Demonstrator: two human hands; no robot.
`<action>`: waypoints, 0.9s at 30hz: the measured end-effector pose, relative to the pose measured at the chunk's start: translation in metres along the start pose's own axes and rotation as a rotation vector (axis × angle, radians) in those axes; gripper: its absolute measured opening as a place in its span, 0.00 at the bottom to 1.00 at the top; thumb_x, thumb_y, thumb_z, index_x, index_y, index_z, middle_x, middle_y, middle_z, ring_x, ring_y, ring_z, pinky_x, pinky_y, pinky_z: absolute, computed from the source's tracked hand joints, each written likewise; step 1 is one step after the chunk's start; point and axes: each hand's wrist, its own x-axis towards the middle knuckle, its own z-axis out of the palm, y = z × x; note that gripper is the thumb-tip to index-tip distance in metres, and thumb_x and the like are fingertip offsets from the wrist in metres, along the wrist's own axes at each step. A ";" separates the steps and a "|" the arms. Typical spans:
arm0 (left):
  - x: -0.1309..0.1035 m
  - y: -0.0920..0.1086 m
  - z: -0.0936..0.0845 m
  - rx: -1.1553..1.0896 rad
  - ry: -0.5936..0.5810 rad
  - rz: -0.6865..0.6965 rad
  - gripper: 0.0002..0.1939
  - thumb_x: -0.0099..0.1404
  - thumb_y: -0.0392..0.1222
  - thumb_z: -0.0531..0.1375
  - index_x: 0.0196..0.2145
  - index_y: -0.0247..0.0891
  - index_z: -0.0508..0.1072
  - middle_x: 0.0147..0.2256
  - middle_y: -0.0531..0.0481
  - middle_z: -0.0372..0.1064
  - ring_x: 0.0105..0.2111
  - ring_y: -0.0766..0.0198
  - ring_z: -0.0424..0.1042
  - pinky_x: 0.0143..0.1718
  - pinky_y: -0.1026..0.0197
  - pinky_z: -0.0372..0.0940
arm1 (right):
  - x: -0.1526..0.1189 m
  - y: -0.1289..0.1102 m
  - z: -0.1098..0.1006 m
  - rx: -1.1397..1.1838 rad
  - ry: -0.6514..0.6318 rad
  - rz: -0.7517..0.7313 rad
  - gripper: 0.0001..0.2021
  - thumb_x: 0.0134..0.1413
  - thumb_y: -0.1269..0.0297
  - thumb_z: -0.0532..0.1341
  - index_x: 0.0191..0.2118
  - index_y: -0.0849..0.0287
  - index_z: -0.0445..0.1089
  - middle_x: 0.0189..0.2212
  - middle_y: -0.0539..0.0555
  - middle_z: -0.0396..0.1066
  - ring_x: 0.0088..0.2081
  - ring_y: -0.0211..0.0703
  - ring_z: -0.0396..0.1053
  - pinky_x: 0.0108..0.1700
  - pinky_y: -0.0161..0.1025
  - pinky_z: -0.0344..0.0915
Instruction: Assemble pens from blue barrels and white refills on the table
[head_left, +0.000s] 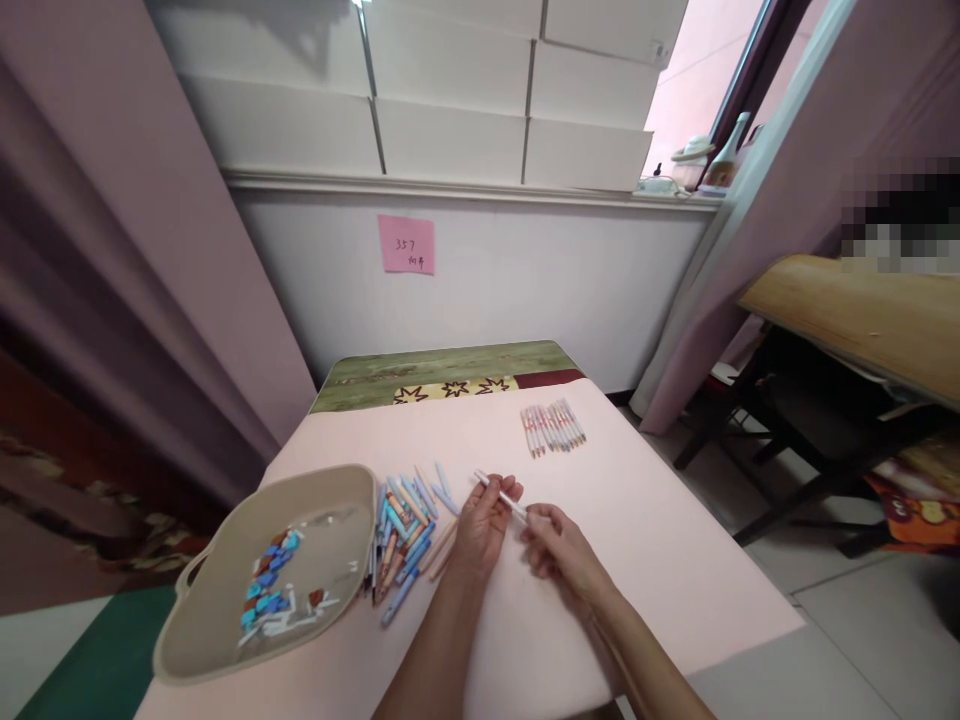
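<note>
A slim white pen (pixel 504 492) lies slantwise between my two hands, above the pink table covering. My left hand (pixel 484 515) holds its middle between thumb and fingers, palm turned up. At the pen's lower right end, the fingers of my right hand (pixel 559 545) are closed on it. Just left of my left hand is a loose heap of pen barrels (pixel 405 525) in blue, light blue, orange and brown. Beyond my hands, to the right, several white pens with coloured tips (pixel 553 428) lie side by side in a row.
A beige basket (pixel 367 490) at the left holds small blue, brown and white pieces (pixel 271 575). The pink-covered table (pixel 645 590) meets a white wall with a pink note (pixel 406 245). A wooden table (pixel 862 300) and dark chair (pixel 795 400) stand at the right.
</note>
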 end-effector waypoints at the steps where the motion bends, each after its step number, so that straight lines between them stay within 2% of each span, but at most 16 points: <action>1: 0.000 0.001 -0.001 0.000 0.004 -0.001 0.04 0.58 0.33 0.64 0.32 0.33 0.73 0.32 0.46 0.75 0.36 0.64 0.76 0.49 0.55 0.67 | 0.001 0.002 0.001 -0.017 0.000 0.043 0.23 0.45 0.43 0.63 0.36 0.60 0.68 0.19 0.47 0.66 0.16 0.31 0.58 0.16 0.29 0.50; 3: 0.000 0.002 -0.002 0.006 0.007 -0.001 0.05 0.58 0.33 0.65 0.33 0.33 0.73 0.32 0.45 0.75 0.36 0.63 0.76 0.49 0.55 0.67 | 0.003 0.004 0.002 -0.045 -0.006 0.057 0.24 0.48 0.41 0.59 0.30 0.63 0.68 0.15 0.47 0.63 0.14 0.30 0.55 0.15 0.29 0.46; 5: -0.001 0.003 -0.003 0.007 0.012 0.008 0.05 0.57 0.33 0.65 0.33 0.33 0.72 0.33 0.46 0.76 0.36 0.63 0.76 0.49 0.55 0.67 | 0.003 0.005 0.002 -0.033 0.010 -0.042 0.21 0.41 0.46 0.67 0.28 0.61 0.66 0.15 0.44 0.61 0.15 0.28 0.55 0.17 0.28 0.49; 7: -0.002 0.004 -0.003 0.009 0.006 0.023 0.06 0.57 0.33 0.65 0.33 0.33 0.72 0.33 0.46 0.76 0.36 0.63 0.76 0.49 0.55 0.68 | 0.003 0.005 0.002 -0.008 0.034 -0.113 0.23 0.33 0.52 0.72 0.33 0.59 0.66 0.19 0.43 0.64 0.18 0.29 0.58 0.19 0.28 0.54; 9: -0.004 0.005 -0.002 0.024 -0.009 0.025 0.08 0.56 0.35 0.66 0.34 0.34 0.72 0.33 0.47 0.76 0.36 0.63 0.76 0.47 0.56 0.68 | 0.002 0.007 0.002 -0.009 0.035 -0.061 0.23 0.38 0.48 0.69 0.37 0.59 0.67 0.19 0.44 0.65 0.17 0.30 0.58 0.18 0.28 0.52; 12: -0.010 0.004 0.000 0.067 -0.008 0.007 0.11 0.54 0.36 0.67 0.34 0.35 0.71 0.34 0.48 0.76 0.33 0.64 0.76 0.42 0.58 0.70 | 0.001 0.009 0.001 -0.041 0.016 0.025 0.24 0.49 0.41 0.60 0.32 0.62 0.69 0.14 0.45 0.61 0.13 0.30 0.52 0.15 0.30 0.45; 15: -0.016 0.003 0.003 0.088 0.059 0.022 0.11 0.55 0.37 0.67 0.34 0.35 0.70 0.34 0.47 0.76 0.30 0.65 0.76 0.39 0.59 0.71 | 0.000 0.010 -0.001 -0.072 0.061 -0.108 0.20 0.42 0.47 0.67 0.30 0.62 0.69 0.16 0.46 0.64 0.16 0.31 0.56 0.19 0.31 0.51; 18: -0.021 0.002 0.006 0.081 0.159 0.049 0.08 0.57 0.35 0.66 0.34 0.35 0.70 0.34 0.45 0.77 0.32 0.64 0.76 0.40 0.59 0.71 | -0.002 0.010 -0.005 -0.155 0.163 -0.211 0.19 0.36 0.52 0.71 0.31 0.61 0.71 0.21 0.49 0.68 0.22 0.35 0.60 0.25 0.34 0.58; 21: -0.024 0.008 0.007 0.053 0.246 0.110 0.06 0.59 0.33 0.64 0.33 0.35 0.69 0.33 0.46 0.76 0.34 0.64 0.77 0.42 0.58 0.71 | -0.006 0.008 -0.009 -0.182 0.234 -0.241 0.18 0.37 0.54 0.70 0.33 0.60 0.71 0.19 0.47 0.65 0.22 0.36 0.60 0.26 0.35 0.59; 27: -0.031 0.030 0.006 0.081 0.270 0.206 0.03 0.60 0.33 0.62 0.34 0.34 0.70 0.32 0.47 0.76 0.33 0.64 0.76 0.43 0.56 0.71 | -0.010 0.003 -0.017 -0.044 0.204 -0.214 0.19 0.39 0.51 0.69 0.32 0.60 0.69 0.19 0.46 0.64 0.21 0.35 0.60 0.24 0.34 0.58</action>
